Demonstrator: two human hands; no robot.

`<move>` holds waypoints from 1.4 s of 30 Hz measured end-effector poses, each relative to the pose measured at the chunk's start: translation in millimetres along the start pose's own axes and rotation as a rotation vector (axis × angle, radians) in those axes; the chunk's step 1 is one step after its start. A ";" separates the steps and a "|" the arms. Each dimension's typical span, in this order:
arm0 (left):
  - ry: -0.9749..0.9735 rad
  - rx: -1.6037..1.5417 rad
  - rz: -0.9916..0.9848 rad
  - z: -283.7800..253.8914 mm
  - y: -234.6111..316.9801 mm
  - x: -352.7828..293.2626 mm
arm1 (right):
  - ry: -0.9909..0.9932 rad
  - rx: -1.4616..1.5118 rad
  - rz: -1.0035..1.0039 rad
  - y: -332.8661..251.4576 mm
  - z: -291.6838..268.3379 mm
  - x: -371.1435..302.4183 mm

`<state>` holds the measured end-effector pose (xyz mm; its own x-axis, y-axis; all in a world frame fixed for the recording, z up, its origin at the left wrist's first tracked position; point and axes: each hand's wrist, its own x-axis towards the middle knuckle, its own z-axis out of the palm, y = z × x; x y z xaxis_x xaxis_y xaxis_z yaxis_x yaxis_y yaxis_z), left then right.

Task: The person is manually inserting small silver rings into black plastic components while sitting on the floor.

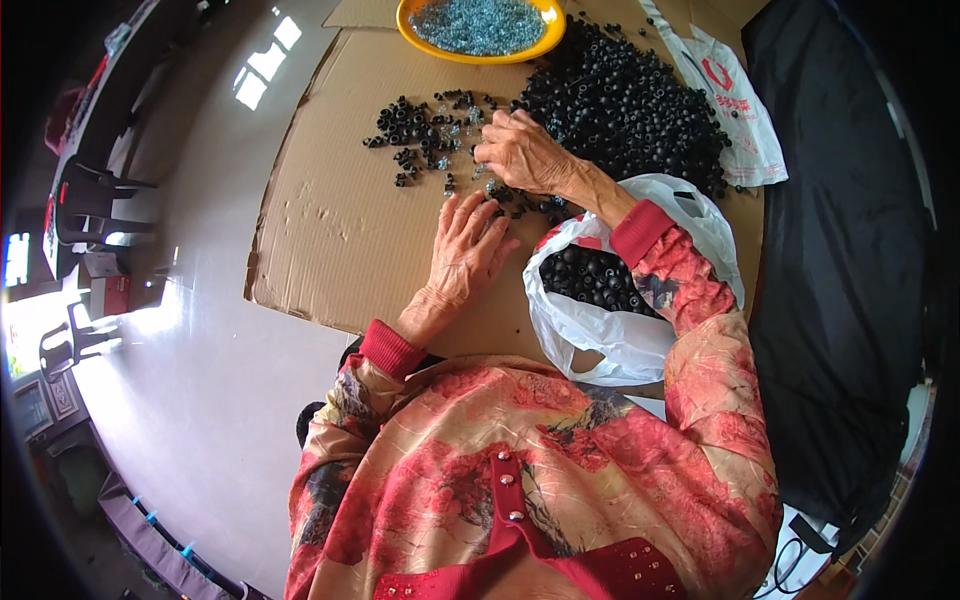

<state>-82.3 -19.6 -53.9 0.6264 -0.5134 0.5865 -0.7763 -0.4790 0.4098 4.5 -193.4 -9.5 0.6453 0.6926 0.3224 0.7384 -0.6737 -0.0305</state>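
My left hand (468, 240) lies low over the cardboard (330, 200), its fingers stretched out and slightly apart at the near edge of some scattered beads. Just beyond it, my right hand (525, 152) bends over the same beads with fingers curled down and tips drawn together. Anything between those tips is hidden. The scattered patch mixes small black beads (400, 122) with clear bluish ones (443, 162). Right of it spreads a large heap of black beads (630, 100). Under my right forearm sits an open white plastic bag (555, 325) with bigger black beads (590, 278) inside.
A yellow bowl (404, 28) of clear blue beads (480, 28) stands at the far edge. A flattened white bag with red print (755, 150) lies right of the heap. Black fabric (835, 260) covers the right side; chairs (95, 205) stand far left on the shiny floor (200, 230).
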 end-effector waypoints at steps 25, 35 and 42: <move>0.080 0.160 -0.168 -22.5 -50.0 12.6 | 0.002 0.024 0.038 33.8 29.3 43.6; 0.171 0.156 -0.170 -30.9 -69.8 25.3 | 0.298 0.218 0.100 45.7 -67.9 36.3; 0.230 0.124 -0.231 -34.4 -70.8 24.8 | 0.198 0.026 0.067 37.3 -65.3 14.8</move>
<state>-14.2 26.1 -44.3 0.7412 -0.2146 0.6361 -0.5927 -0.6541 0.4700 28.8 -225.0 55.9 0.6442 0.5805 0.4980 0.7013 -0.7081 -0.0819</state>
